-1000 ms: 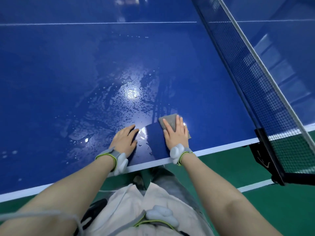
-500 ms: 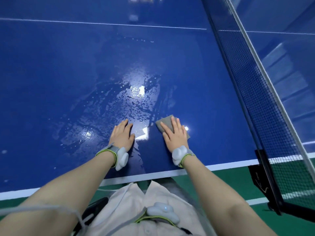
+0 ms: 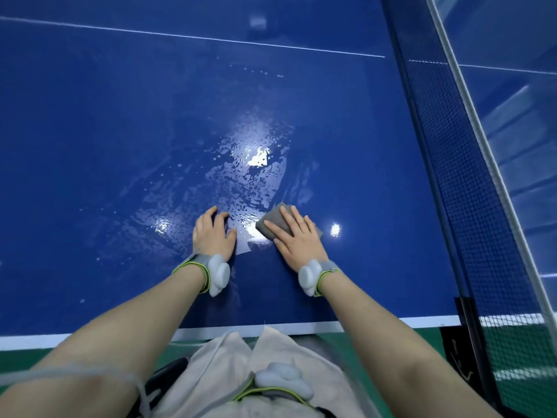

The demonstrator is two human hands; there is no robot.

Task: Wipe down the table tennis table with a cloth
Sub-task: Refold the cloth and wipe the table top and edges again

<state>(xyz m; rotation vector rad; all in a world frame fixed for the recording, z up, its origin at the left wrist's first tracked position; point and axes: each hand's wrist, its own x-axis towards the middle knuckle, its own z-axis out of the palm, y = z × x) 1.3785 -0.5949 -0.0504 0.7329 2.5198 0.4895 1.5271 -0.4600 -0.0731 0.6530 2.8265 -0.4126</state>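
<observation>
The blue table tennis table [image 3: 120,146] fills the view, wet and shiny in its middle with streaks and droplets. A small grey cloth [image 3: 272,222] lies flat on the surface. My right hand [image 3: 297,239] presses on it with straight fingers, covering its near half. My left hand [image 3: 212,233] rests flat on the wet surface just left of the cloth, a short gap between the two hands. Both wrists wear grey bands with white sensor pods.
The dark blue net [image 3: 470,176] with its white top band runs diagonally along the right side, clamped to a black post [image 3: 470,333] at the table's near edge. A white edge line [image 3: 391,322] borders the table; green floor [image 3: 376,345] lies below it.
Both hands have slid farther from the near edge onto the table, the right one pushing the cloth forward into the wet patch. The view has tilted forward with them.
</observation>
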